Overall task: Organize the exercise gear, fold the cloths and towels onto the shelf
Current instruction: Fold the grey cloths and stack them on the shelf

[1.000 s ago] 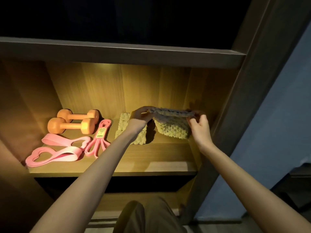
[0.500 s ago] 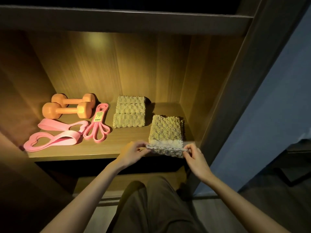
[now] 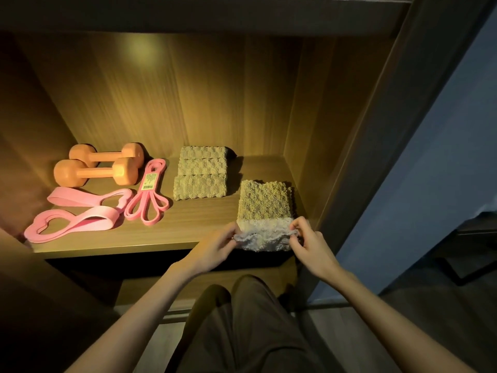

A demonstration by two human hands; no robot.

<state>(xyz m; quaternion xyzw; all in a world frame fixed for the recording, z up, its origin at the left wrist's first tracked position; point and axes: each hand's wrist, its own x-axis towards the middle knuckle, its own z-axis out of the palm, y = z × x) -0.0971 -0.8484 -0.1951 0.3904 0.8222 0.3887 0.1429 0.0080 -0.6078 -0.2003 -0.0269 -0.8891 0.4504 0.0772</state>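
Beige towel point(image 3: 265, 203) | left hand point(image 3: 215, 247), right hand point(image 3: 309, 243) grips pinching its front edge | band label point(image 3: 148, 181): barcode, text unreadable

Two orange dumbbells point(image 3: 95, 173), three pink bands point(image 3: 80, 224), one towel point(image 3: 265, 203) in front, perhaps three folded towels point(image 3: 200, 176) behind.

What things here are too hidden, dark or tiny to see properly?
Head view:
Label on the thin pink band: print too small to read.
Rear dumbbell: partly hidden by the front dumbbell.
Lower shelf: mostly hidden by the person's legs and shadow.
Left hand, right hand: some fingers hidden under the towel they pinch.
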